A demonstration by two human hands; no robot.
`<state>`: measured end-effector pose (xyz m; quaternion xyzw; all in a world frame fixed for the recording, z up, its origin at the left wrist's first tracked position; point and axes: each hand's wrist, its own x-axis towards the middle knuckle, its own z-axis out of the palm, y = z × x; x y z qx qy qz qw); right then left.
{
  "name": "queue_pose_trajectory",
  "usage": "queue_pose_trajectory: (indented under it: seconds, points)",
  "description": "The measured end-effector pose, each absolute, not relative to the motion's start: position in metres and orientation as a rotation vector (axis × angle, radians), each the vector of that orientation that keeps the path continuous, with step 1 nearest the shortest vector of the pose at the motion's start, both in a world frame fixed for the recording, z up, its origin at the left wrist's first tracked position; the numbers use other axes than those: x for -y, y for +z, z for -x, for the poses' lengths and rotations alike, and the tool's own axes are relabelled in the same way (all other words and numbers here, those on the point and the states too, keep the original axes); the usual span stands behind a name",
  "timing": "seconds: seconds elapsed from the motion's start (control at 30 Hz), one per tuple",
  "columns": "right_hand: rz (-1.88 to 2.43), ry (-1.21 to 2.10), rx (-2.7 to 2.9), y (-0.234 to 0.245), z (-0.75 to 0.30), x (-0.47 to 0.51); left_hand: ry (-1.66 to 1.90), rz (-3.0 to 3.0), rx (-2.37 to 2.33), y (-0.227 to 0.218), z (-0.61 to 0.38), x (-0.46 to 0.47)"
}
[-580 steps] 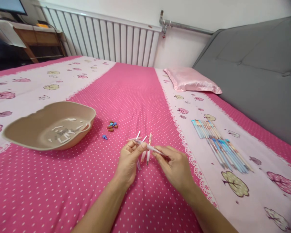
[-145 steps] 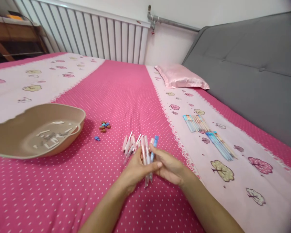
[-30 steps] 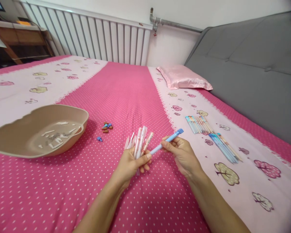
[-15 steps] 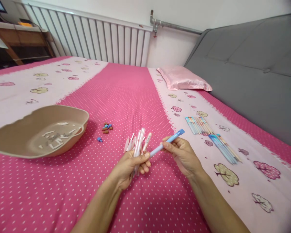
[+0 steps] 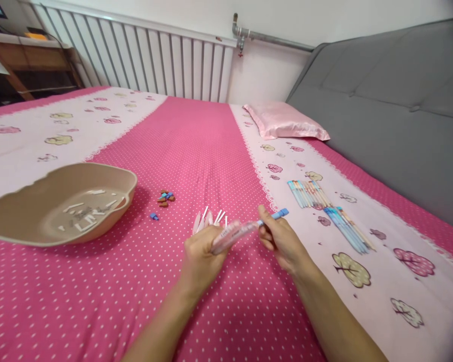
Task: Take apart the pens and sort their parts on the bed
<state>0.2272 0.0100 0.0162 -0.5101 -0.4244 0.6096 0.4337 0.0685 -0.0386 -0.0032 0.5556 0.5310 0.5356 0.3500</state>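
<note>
Over the pink dotted bedspread [image 5: 226, 322], the left hand [image 5: 202, 254] has its fingers closed around a bundle of pale pink pens [image 5: 233, 235], tilted toward two o'clock. At its three o'clock, the right hand [image 5: 283, 240] pinches a blue pen [image 5: 280, 214] between thumb and curled fingers, its square blue end toward two o'clock. The bundle's far end comes close to the right thumb; whether they touch, I cannot tell.

Taking the gap between the hands as the dial's centre, loose pale sticks [image 5: 204, 218] lie around eleven, the left hand blocking sight of their near ends. At ten sit a heap of small brown and blue pieces [image 5: 165, 198] and a lone blue piece [image 5: 154, 216] just beside it. Beyond them, toward nine, the tan basin [image 5: 30, 213] holds white scraps [image 5: 89, 218]. One row of pens [image 5: 305, 194] lies at two, with a second row [image 5: 348, 229] adjoining toward three. Farther off, the pink pillow [image 5: 287, 120] rests at one, near the grey headboard [image 5: 392, 85].
</note>
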Motion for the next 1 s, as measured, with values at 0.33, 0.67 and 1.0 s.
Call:
queue_pose_trajectory:
  seconds: [0.33,0.67,1.0]
  points:
    - [1.174,1.540,0.977,0.013,-0.224,-0.011,1.314,-1.469,-1.428,-0.010,-0.072,0.040]
    - [1.120,1.476,1.050,0.010,-0.222,-0.007,1.200,-0.962,-1.184,-0.002,-0.071,0.031]
    - [0.902,1.954,0.692,0.005,-0.214,-0.006,1.409,-0.612,-0.885,0.002,-0.071,0.032]
